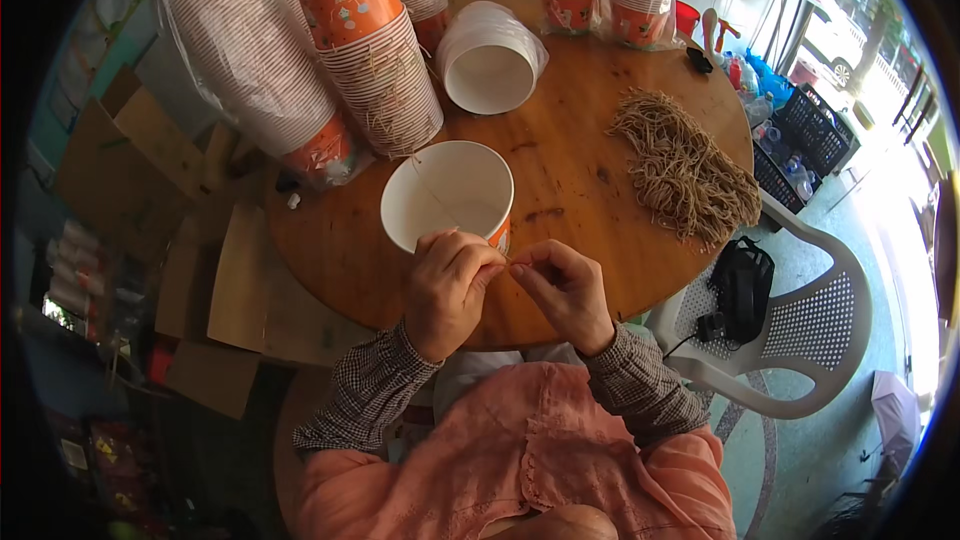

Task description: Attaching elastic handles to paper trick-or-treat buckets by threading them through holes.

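- The thin strand (438, 197): a tan length crossing the mouth of a tub just beyond the fingers and running down to the left fingertips.
- The left hand (450, 288): thumb and forefinger clamped together on the strand, a fine pinch that presumably suits so slender a thing.
- The right hand (562, 290): thumb and forefinger drawn together, tips just beside those of the left; what lies between them is too small to tell.
- The open tub (420, 190): upright just beyond the left fingers, its white interior facing up, only the strand visible across it; its nearness probably spares the arms a long reach.
- The twine heap (690, 165): loose and tangled, beyond and to the right of the fingers, near the table's edge, apparently within easy reach of the right arm.
- The unbagged stack (385, 70): nested tubs beyond the open one, an orange and green wall showing at the far end; nesting likely saves room on the wooden table (570, 165).
- The bagged stack (240, 35): similar tubs inside clear plastic, farther left of the fingers.
- The wrapped tub (490, 80): white, round-mouthed, film about its outside, straight beyond the fingers.
- The black crate (825, 125): far to the right, holding clear plastic bottles.
- The pale chair (815, 325): right of the fingers, bearing a black bag (742, 285).
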The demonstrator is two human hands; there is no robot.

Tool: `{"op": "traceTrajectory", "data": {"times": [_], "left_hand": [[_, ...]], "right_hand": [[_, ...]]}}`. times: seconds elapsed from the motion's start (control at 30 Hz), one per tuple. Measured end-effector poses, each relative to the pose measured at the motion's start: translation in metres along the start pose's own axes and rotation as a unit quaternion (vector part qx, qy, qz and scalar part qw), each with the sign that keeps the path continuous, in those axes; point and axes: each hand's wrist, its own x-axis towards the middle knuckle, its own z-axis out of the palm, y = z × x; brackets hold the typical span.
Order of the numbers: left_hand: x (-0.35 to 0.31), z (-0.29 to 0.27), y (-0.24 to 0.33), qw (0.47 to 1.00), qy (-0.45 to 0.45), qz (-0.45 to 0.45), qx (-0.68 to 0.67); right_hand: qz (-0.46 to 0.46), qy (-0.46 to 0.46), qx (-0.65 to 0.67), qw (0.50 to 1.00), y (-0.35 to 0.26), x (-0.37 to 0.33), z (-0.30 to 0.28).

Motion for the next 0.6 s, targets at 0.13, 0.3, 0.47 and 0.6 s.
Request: {"op": "traceTrajectory", "data": {"times": [0.13,0.3,0.47,0.6], "left_hand": [[-0.001,-0.001,-0.008,0.999,0.027,0.012,0.013],[-0.003,-0.007,-0.027,0.999,0.016,-0.036,0.012],[-0.012,-0.003,-0.035,0.995,-0.054,-0.046,0.068],[-0.012,-0.001,-0.032,0.995,-0.042,-0.078,0.05]], "right_hand": [[0.03,0.004,0.061,0.998,0.004,0.013,-0.005],[-0.06,0.167,0.14,0.974,0.017,0.065,-0.044],[-0.147,0.245,0.072,0.956,0.043,0.072,-0.051],[-0.044,0.143,0.157,0.976,0.066,0.03,0.002]]}}
